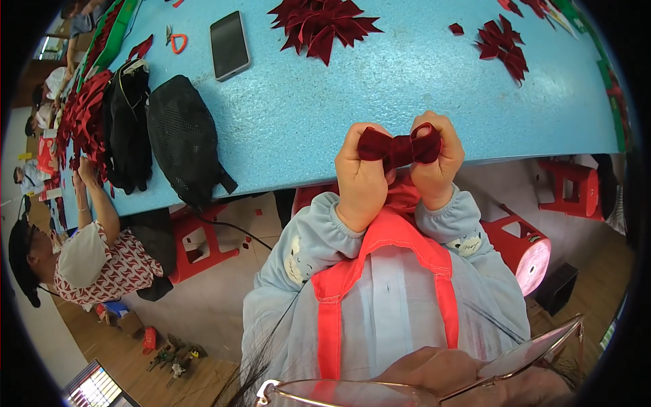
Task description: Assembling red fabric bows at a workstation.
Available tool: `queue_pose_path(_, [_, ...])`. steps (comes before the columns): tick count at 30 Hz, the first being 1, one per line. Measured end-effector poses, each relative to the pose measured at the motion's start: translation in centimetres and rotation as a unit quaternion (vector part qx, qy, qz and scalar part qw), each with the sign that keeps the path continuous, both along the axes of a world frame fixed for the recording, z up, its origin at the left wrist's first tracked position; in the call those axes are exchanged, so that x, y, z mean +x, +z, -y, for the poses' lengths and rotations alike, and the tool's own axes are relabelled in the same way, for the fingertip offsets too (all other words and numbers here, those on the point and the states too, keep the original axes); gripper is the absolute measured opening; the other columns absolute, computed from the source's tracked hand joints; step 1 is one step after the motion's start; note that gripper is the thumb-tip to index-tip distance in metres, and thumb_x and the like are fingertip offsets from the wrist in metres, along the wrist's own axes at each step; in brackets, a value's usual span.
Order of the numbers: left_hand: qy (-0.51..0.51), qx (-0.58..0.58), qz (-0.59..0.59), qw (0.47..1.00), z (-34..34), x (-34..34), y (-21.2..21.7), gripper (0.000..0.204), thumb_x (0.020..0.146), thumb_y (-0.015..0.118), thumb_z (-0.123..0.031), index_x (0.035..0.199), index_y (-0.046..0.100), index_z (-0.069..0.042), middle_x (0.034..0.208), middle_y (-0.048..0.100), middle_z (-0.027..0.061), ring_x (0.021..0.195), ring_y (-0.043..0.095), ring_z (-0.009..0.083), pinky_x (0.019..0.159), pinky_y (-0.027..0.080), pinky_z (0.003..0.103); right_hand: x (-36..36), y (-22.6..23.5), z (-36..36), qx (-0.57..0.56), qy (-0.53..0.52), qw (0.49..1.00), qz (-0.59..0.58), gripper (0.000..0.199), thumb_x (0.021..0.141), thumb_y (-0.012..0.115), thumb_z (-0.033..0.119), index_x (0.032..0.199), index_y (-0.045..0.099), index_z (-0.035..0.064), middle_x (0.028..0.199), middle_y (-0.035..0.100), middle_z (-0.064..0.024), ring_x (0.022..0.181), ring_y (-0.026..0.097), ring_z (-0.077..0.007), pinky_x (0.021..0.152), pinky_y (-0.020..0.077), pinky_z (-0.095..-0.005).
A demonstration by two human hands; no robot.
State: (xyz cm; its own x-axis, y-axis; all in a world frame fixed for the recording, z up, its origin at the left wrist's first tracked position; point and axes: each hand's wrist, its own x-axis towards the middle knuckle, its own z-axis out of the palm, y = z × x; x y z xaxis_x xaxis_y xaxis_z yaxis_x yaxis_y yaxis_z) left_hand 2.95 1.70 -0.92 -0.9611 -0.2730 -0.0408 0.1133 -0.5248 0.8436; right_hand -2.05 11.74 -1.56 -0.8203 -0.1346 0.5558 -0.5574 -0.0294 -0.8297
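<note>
Take the bow (401, 150) as the clock's centre: it is dark red velvet, held up over the near edge of the bench (291, 122), its knot in the middle and its loops toward 9 and 3 o'clock. The step in hand looks to be holding the loops out and setting their shape. To do that well, I would draw both sides with equal, gentle force, keep the knot centred and flat, and ease each loop round from within rather than pinch the velvet, which would likely crease or mark.

The left hand (359, 183) grasps the left loop, fingers curled in a loose fist; whether a fingertip sits inside is hidden. The right hand (438, 165) grasps the right loop, and a digit seems to be in its opening. The fists face each other at nearly one height, close together, with the wrists below. The left sleeve (319, 234) rises from 7 o'clock and the right sleeve (461, 222) from 5, elbows apparently bent and near the body.

A ribbon pile (322, 30) lies at 11 o'clock, a smaller cluster (503, 51) between 1 and 2, the phone (230, 46) at 10 and a black pouch (182, 129) at 9.
</note>
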Motion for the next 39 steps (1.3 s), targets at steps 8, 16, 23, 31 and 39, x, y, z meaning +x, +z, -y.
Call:
queue_pose_path(8, [-0.059,-0.001,-0.045,0.997,0.2,0.0,-0.2,0.028,0.096,0.041,-0.03,0.1,0.051,-0.003,0.059,0.048,0.0024,0.039,0.034,0.0052,0.035,0.024,0.021,0.1,0.0,0.1,-0.048,0.022,0.997,0.047,0.016,0.09,0.052,0.014,0.082,0.05,0.0004,0.067,0.05,-0.0032,0.058,0.043,-0.0085,0.052,0.0358,-0.0219])
queue_pose_path(16, [-0.146,0.07,-0.082,0.983,0.6,0.0,-0.2,0.027,0.096,0.039,-0.032,0.102,0.046,-0.007,0.057,0.046,0.0019,0.037,0.031,0.005,0.035,0.021,0.022,0.2,-0.3,0.3,-0.062,0.016,0.997,0.054,0.012,0.09,0.05,0.011,0.087,0.05,0.0001,0.067,0.049,-0.0025,0.059,0.044,-0.008,0.052,0.0366,-0.0216])
queue_pose_path(23, [-0.141,0.124,-0.088,0.978,0.7,-0.1,-0.7,0.024,0.096,0.042,-0.028,0.097,0.048,-0.005,0.068,0.049,-0.0005,0.044,0.036,0.0019,0.038,0.026,0.018,0.3,-0.4,1.0,-0.042,-0.013,0.999,0.019,0.012,0.092,0.045,0.01,0.084,0.041,0.0027,0.068,0.042,-0.0035,0.058,0.038,-0.0093,0.052,0.0313,-0.0228])
queue_pose_path(31, [-0.124,0.107,-0.071,0.984,0.8,0.0,-0.7,0.025,0.096,0.041,-0.027,0.092,0.05,-0.003,0.068,0.051,0.0002,0.044,0.037,0.0021,0.039,0.027,0.018,0.7,-0.5,1.1,-0.045,-0.039,0.998,0.017,0.018,0.095,0.042,0.014,0.081,0.039,0.0036,0.067,0.042,-0.0032,0.056,0.036,-0.0086,0.05,0.0295,-0.0234])
queue_pose_path(39, [-0.117,0.1,-0.062,0.986,0.8,0.0,-0.7,0.027,0.096,0.04,-0.027,0.09,0.05,-0.003,0.062,0.049,0.0016,0.042,0.035,0.0042,0.038,0.026,0.021,0.2,-0.1,1.1,0.002,-0.082,0.996,-0.037,0.019,0.095,0.041,0.015,0.08,0.04,0.0027,0.064,0.042,-0.0039,0.054,0.036,-0.0085,0.048,0.0285,-0.0242])
